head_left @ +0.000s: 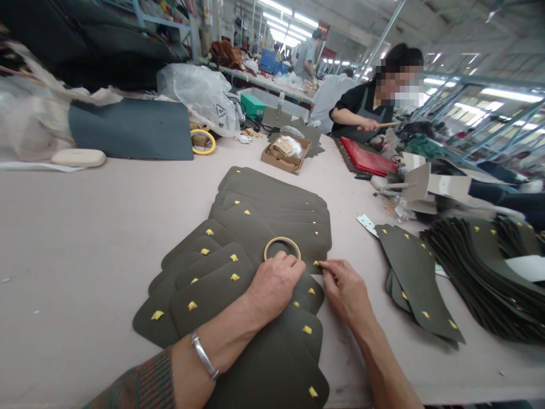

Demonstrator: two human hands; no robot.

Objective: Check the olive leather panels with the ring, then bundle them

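Dark olive leather pieces [264,199], dotted with yellow tabs [234,276], lie flat and overlapping, a tape ring [281,239] atop.

- Left hand [275,284] hides the round yellow tape ring's [281,238] near rim.
- Whether the right hand [344,289] pinches the small yellow tab [316,263]: too small to tell.
- Nearest dark olive leather panel [264,375]: cut by bottom edge.

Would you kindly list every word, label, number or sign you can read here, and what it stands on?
No words can be read anywhere.
On the clear plastic bag: a printed triangle symbol; the print by it is too small.
On the red hanging sign far back: blurred, unreadable.
On the dark cut pieces: no print.
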